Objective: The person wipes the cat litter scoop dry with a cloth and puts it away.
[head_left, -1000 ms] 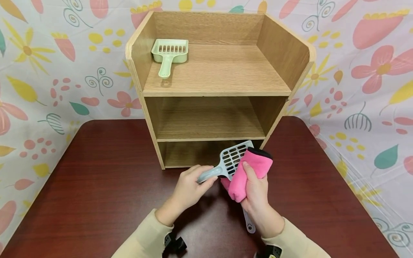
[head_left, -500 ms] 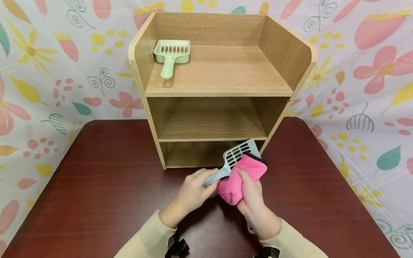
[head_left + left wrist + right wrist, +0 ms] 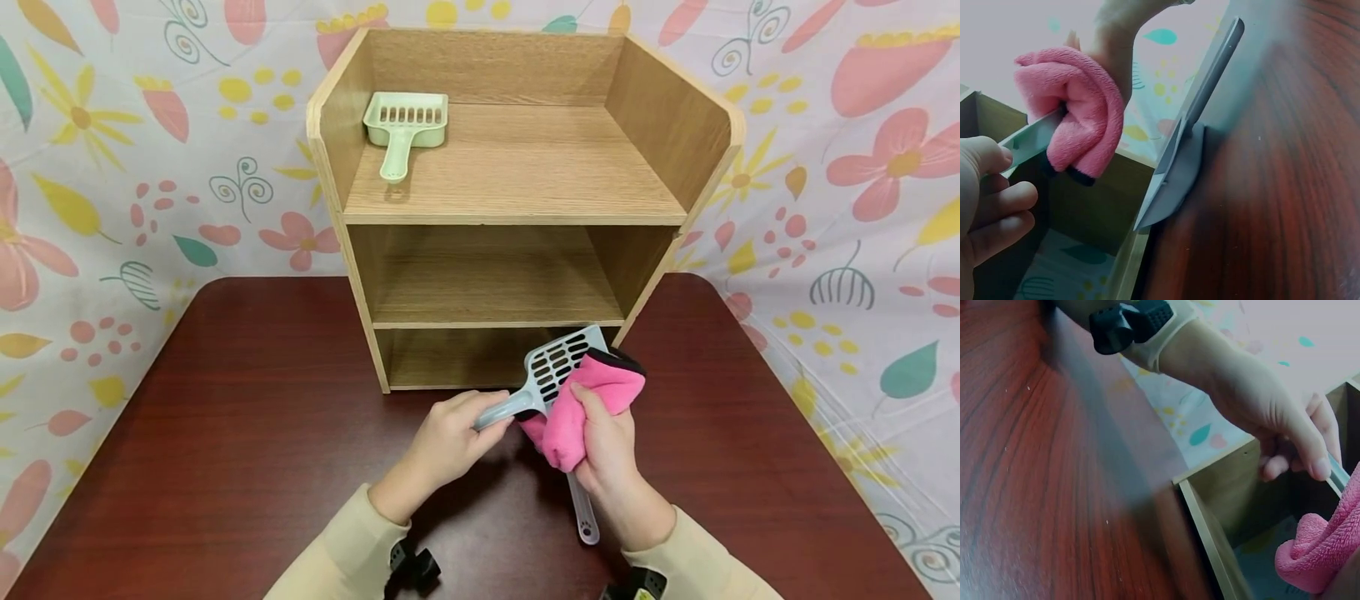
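My left hand (image 3: 453,437) pinches the handle of a light blue slotted litter scoop (image 3: 551,367), held above the table in front of the shelf. A bunched pink cloth (image 3: 588,408) with a black edge is gripped in my right hand (image 3: 611,454). It lies against the scoop's right side and hides part of the slotted head. In the left wrist view the cloth (image 3: 1079,106) wraps around the scoop beyond the fingers. A second, greyish scoop (image 3: 1175,165) lies on the table below; its handle (image 3: 583,512) shows under my right hand in the head view.
A three-level wooden shelf (image 3: 517,218) stands at the back of the dark red table (image 3: 247,467). On its top left sits a pale green scoop (image 3: 399,146) in a matching tray (image 3: 431,137). A patterned curtain (image 3: 862,275) surrounds the table.
The pink cloth has moved down-left along the scoop, then back up-right. My left hand has shifted slightly right, still holding the handle. The lower scoop's handle was mostly covered, then shows again.
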A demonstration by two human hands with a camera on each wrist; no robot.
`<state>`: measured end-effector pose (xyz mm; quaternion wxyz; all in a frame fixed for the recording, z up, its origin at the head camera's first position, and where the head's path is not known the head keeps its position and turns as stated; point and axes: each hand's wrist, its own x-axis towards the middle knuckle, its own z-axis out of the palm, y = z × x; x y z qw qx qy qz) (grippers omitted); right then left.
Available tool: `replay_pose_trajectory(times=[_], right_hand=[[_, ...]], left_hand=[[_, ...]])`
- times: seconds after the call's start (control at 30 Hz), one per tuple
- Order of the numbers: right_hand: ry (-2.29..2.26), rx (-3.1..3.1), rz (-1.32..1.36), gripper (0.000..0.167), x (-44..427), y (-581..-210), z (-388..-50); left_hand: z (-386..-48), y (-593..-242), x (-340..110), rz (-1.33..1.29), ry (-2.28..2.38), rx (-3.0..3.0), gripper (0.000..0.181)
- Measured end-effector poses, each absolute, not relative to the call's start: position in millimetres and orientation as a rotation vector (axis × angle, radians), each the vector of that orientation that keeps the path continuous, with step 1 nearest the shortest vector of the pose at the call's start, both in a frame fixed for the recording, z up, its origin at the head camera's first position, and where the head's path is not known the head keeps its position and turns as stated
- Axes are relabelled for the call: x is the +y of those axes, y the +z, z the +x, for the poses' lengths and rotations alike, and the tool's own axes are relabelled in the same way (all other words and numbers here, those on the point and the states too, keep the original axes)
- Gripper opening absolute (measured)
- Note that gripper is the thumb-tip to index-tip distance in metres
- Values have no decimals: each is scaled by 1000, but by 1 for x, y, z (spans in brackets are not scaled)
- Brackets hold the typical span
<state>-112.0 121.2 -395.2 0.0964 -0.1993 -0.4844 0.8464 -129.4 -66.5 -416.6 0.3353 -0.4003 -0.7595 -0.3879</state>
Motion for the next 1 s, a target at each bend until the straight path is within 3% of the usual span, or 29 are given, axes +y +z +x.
replay_pose_trajectory(times=[0.8,1.0], right_hand=[[2440,-1926,-440,21,156,-394,-110],[2513,-2059,-299,21,168,-393,-109]], left_hand=[[-134,-398,-88,-986,-1332,-2363,21],[-134,-394,-92,-977,-1505,-2454,22]])
